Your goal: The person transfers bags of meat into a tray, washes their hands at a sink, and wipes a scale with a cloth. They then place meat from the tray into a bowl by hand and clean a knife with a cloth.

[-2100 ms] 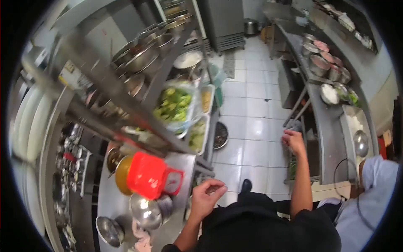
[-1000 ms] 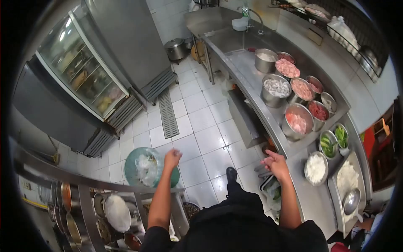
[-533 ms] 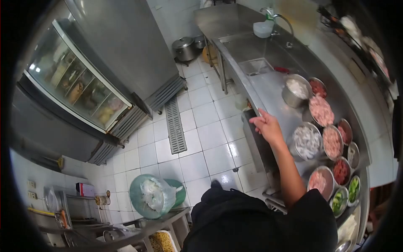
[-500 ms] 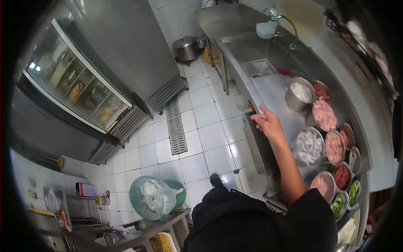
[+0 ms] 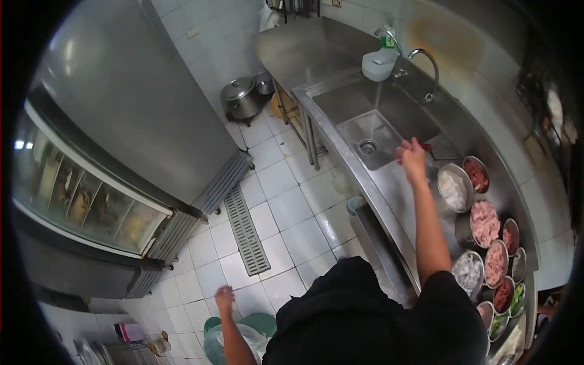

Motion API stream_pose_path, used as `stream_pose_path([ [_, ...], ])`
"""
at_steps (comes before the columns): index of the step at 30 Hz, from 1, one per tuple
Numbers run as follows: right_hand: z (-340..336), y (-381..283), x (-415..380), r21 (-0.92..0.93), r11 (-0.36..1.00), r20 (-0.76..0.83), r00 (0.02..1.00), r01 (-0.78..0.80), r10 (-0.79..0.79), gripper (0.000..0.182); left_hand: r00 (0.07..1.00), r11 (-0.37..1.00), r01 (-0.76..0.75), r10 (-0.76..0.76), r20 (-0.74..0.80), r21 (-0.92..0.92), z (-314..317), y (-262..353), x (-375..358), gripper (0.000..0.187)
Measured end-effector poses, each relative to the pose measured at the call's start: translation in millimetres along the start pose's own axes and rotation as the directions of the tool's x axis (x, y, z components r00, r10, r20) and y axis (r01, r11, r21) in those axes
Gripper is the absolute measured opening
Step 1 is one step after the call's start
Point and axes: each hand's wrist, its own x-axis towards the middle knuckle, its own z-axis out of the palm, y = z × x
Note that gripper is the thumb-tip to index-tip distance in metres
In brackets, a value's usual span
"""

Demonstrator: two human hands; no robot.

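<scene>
My right hand [image 5: 412, 159] is stretched forward over the near rim of the sink [image 5: 389, 100], fingers loosely bent and apart, nothing visible in them. Just beside its fingertips lies a small red object with a dark thin part [image 5: 427, 148], partly hidden by the hand. A metal pot of white food [image 5: 454, 188] stands to the right of the wrist. My left hand [image 5: 225, 298] hangs low on the left, its fingers slightly bent and holding nothing I can see. Below it is a green bin [image 5: 213, 337] with a clear plastic bag inside, partly covered by my forearm.
Bowls of pink meat [image 5: 485, 224], pale strips [image 5: 468, 271] and green vegetables [image 5: 517, 300] line the steel counter. A white tub [image 5: 378, 66] stands beside the taps [image 5: 426, 67]. Left are tall steel fridges [image 5: 134, 103]. A floor drain grate [image 5: 246, 231] and a lidded pot [image 5: 240, 98] lie ahead.
The view has shifted forward, toward the sink. My right hand has moved from the counter's front edge to the sink's rim. My left hand has come into view at lower left.
</scene>
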Motion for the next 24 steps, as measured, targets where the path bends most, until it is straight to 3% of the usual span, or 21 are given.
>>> stream_pose_path([
  [1,0.6,16.0,33.5,0.001,0.999,-0.082,0.996,0.035,-0.035,0.063,0.998,0.998,-0.064,0.065,0.019,-0.012,7.6,43.0,10.2,0.020],
  [2,-2.7,20.8,62.7,0.039,0.999,-0.082,0.996,0.021,-0.018,0.050,0.991,0.987,-0.134,0.136,-0.015,0.085,15.7,73.5,21.2,0.021],
  [3,-5.9,26.4,90.6,0.078,0.997,-0.077,0.997,-0.004,0.010,0.039,0.989,0.988,-0.139,0.142,-0.038,0.063,28.8,119.0,9.7,0.021],
  [5,-14.9,28.2,149.8,-0.165,0.986,-0.054,0.998,-0.024,0.015,0.017,0.994,0.994,-0.103,0.105,-0.031,0.040,42.1,139.1,20.8,0.021],
  [6,-13.6,10.7,162.5,-0.240,0.970,-0.102,0.995,-0.039,0.015,0.020,0.994,0.991,-0.103,0.104,-0.015,0.090,41.9,128.8,29.7,0.022],
  [7,-31.7,42.2,221.0,-0.349,0.937,-0.089,0.996,-0.004,-0.029,0.023,0.994,0.985,-0.110,0.111,0.000,0.130,42.4,117.9,36.4,0.022],
  [8,-22.6,13.6,224.0,-0.460,0.885,-0.240,0.969,-0.069,-0.050,0.026,0.999,0.996,-0.038,0.041,-0.035,0.079,46.0,117.0,28.4,0.027],
  [9,-32.6,34.8,264.3,-0.563,0.824,-0.318,0.936,-0.059,-0.150,0.029,0.995,0.988,0.065,-0.054,-0.078,0.139,46.6,112.5,21.2,0.028],
  [10,-41.2,54.4,310.5,-0.660,0.749,-0.375,0.888,-0.055,-0.266,0.032,0.988,0.990,0.115,-0.105,-0.115,0.086,46.3,102.1,13.5,0.029],
  [11,-31.2,55.4,324.2,-0.658,0.750,-0.373,0.893,-0.063,-0.253,0.032,0.957,0.965,0.254,-0.241,-0.161,0.064,48.0,104.5,4.7,0.027],
  [13,-16.6,56.9,337.0,-0.745,0.655,-0.350,0.910,-0.127,-0.221,0.039,0.923,0.935,0.355,-0.347,-0.165,0.021,43.6,86.4,-8.0,0.020],
  [14,-6.4,79.8,345.3,-0.768,0.595,-0.083,0.958,-0.236,0.273,0.041,0.980,0.952,0.196,-0.186,-0.066,0.235,37.6,73.8,-18.1,0.017],
  [15,-1.0,103.9,355.9,-0.813,0.496,0.164,0.698,-0.304,0.697,0.043,0.996,0.910,-0.001,-0.035,0.080,0.415,34.3,62.0,-18.8,0.014],
  [16,15.6,99.3,339.5,-0.830,0.466,0.145,0.690,-0.305,0.709,0.040,0.990,0.857,-0.067,-0.009,0.144,0.511,34.3,53.7,-20.9,0.015],
  [18,28.7,101.0,311.4,-0.848,0.419,0.110,0.666,-0.323,0.738,0.036,0.985,0.847,0.045,-0.126,0.118,0.530,34.0,49.9,-22.6,0.017],
  [20,29.0,116.0,320.3,-0.429,0.800,0.305,0.767,-0.418,0.564,0.028,0.975,0.848,0.132,-0.204,0.086,0.514,38.1,47.7,-17.6,0.019],
  [21,32.6,109.2,311.2,-0.437,0.788,0.299,0.757,-0.433,0.582,0.028,0.972,0.846,0.152,-0.223,0.079,0.511,40.8,50.7,-11.2,0.020],
  [23,38.3,83.4,303.2,0.020,0.825,0.422,0.752,-0.565,0.506,0.026,0.970,0.851,0.163,-0.232,0.078,0.499,49.4,60.4,7.6,0.023],
  [24,40.8,80.2,303.3,0.017,0.818,0.418,0.747,-0.575,0.517,0.026,0.971,0.855,0.161,-0.228,0.078,0.493,52.4,65.9,16.9,0.024],
])
